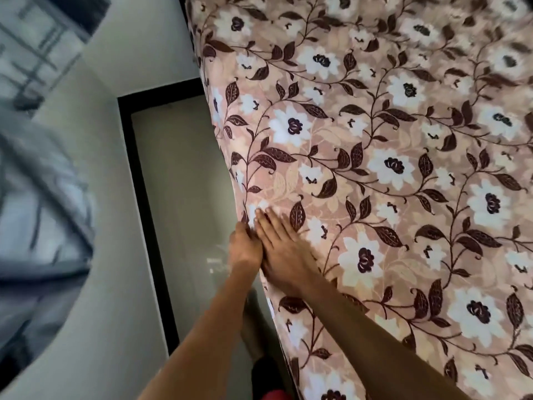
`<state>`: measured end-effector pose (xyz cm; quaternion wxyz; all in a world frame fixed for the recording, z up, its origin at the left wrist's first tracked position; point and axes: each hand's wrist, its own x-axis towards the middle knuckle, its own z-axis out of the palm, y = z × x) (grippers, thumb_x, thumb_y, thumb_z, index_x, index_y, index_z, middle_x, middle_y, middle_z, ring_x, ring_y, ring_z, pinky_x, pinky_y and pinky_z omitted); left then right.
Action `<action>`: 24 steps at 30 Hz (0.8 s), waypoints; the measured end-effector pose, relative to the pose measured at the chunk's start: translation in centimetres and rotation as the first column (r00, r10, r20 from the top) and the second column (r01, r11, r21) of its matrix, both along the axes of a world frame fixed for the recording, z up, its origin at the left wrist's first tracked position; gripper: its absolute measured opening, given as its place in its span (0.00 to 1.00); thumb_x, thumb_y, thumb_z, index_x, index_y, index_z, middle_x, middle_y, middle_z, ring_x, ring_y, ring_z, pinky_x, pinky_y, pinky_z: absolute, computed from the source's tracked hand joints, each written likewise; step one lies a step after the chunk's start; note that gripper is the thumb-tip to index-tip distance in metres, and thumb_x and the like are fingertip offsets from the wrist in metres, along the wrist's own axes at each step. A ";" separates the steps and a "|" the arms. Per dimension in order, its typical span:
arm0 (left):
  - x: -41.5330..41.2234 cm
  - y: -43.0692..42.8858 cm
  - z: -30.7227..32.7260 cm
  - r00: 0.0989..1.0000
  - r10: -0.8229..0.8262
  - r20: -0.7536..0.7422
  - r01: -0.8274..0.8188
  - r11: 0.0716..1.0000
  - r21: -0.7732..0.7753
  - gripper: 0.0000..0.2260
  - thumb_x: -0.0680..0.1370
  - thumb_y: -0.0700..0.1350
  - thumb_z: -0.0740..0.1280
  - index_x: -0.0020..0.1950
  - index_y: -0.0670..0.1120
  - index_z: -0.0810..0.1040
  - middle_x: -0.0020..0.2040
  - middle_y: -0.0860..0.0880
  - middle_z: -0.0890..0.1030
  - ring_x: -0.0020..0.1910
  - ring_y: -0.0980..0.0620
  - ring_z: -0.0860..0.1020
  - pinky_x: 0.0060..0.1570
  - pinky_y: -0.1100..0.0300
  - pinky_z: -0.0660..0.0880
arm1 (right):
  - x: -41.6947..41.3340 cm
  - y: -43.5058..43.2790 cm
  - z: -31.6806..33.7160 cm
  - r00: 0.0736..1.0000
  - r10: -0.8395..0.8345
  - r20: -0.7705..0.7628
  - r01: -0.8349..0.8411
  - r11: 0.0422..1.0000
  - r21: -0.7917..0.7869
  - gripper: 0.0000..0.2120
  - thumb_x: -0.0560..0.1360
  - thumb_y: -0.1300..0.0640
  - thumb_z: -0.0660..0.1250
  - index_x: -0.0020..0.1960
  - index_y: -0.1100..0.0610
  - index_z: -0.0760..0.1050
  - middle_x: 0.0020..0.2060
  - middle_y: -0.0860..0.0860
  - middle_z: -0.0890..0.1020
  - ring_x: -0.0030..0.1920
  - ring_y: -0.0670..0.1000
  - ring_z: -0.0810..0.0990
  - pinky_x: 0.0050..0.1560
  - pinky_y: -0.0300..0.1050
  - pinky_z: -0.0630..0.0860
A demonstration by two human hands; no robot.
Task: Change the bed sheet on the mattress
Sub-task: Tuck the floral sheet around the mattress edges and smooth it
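- One pink-beige fabric bed sheet printed with white flowers and dark brown leaves (375, 168): it lies over the mattress, hiding it, and fills the right of the view.
- Two hands at the sheet's left edge, touching each other:
  - right hand (281, 252) lies flat on the sheet, fingers straight and together;
  - left hand (245, 246) reaches over the edge, fingertips hidden, grip cannot be told.
- One glossy grey floor (178, 183) with one black border band (138, 183), left of the bed.
- One blurred, crumpled grey-blue cloth (37, 197), far left.
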<state>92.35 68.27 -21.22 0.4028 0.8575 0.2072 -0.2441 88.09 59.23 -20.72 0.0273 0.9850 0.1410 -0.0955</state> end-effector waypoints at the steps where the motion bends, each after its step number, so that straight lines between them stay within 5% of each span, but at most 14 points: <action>1: 0.3 0.5 -0.1 1.000 -0.027 0.001 0.026 0.999 0.035 0.08 0.80 0.41 0.56 0.54 0.41 0.71 0.53 0.38 0.78 0.52 0.39 0.76 0.48 0.53 0.70 | 0.7 0.1 -0.1 1.000 0.027 0.012 -0.027 0.999 0.034 0.31 0.75 0.47 0.45 0.74 0.62 0.56 0.74 0.57 0.54 0.75 0.56 0.52 0.74 0.55 0.46; 5: 0.0 0.9 -0.5 0.999 0.026 -0.026 -0.027 1.000 -0.016 0.06 0.79 0.42 0.61 0.51 0.42 0.74 0.48 0.40 0.79 0.48 0.40 0.77 0.44 0.56 0.69 | 3.6 -0.7 0.4 0.997 0.073 -0.002 -0.071 0.976 0.205 0.33 0.71 0.49 0.52 0.72 0.64 0.61 0.73 0.59 0.61 0.74 0.57 0.57 0.71 0.53 0.52; 10: 2.9 1.1 -0.8 0.982 0.172 -0.081 -0.180 0.978 -0.107 0.12 0.80 0.43 0.60 0.36 0.48 0.68 0.36 0.47 0.76 0.41 0.45 0.75 0.38 0.60 0.66 | 11.7 -2.8 0.6 0.995 -0.099 0.009 0.095 0.971 0.218 0.29 0.78 0.48 0.49 0.74 0.64 0.57 0.74 0.60 0.59 0.75 0.56 0.54 0.73 0.52 0.48; 14: 11.5 0.3 0.0 0.976 0.214 0.045 -0.203 0.963 -0.177 0.13 0.81 0.52 0.57 0.45 0.44 0.70 0.40 0.47 0.76 0.42 0.47 0.73 0.43 0.56 0.69 | 17.0 -2.2 0.9 0.989 -0.148 -0.016 0.148 0.965 0.216 0.30 0.78 0.48 0.47 0.74 0.65 0.55 0.74 0.60 0.56 0.75 0.57 0.54 0.75 0.53 0.48; 19: 18.4 -0.1 0.6 0.990 0.035 0.134 -0.036 0.999 0.007 0.07 0.80 0.38 0.57 0.52 0.35 0.72 0.50 0.37 0.76 0.50 0.41 0.74 0.46 0.56 0.66 | 17.3 0.6 0.4 0.997 -0.063 -0.032 0.069 0.973 0.221 0.32 0.74 0.49 0.49 0.74 0.64 0.58 0.74 0.59 0.60 0.75 0.56 0.55 0.74 0.54 0.55; 24: 18.2 0.6 0.0 0.998 0.003 0.057 -0.007 0.998 0.062 0.06 0.79 0.38 0.58 0.53 0.39 0.73 0.50 0.40 0.78 0.47 0.43 0.74 0.41 0.59 0.64 | 17.8 -0.6 1.0 1.000 0.016 -0.021 -0.009 0.946 0.323 0.31 0.74 0.52 0.51 0.73 0.65 0.59 0.74 0.60 0.59 0.75 0.56 0.53 0.73 0.51 0.50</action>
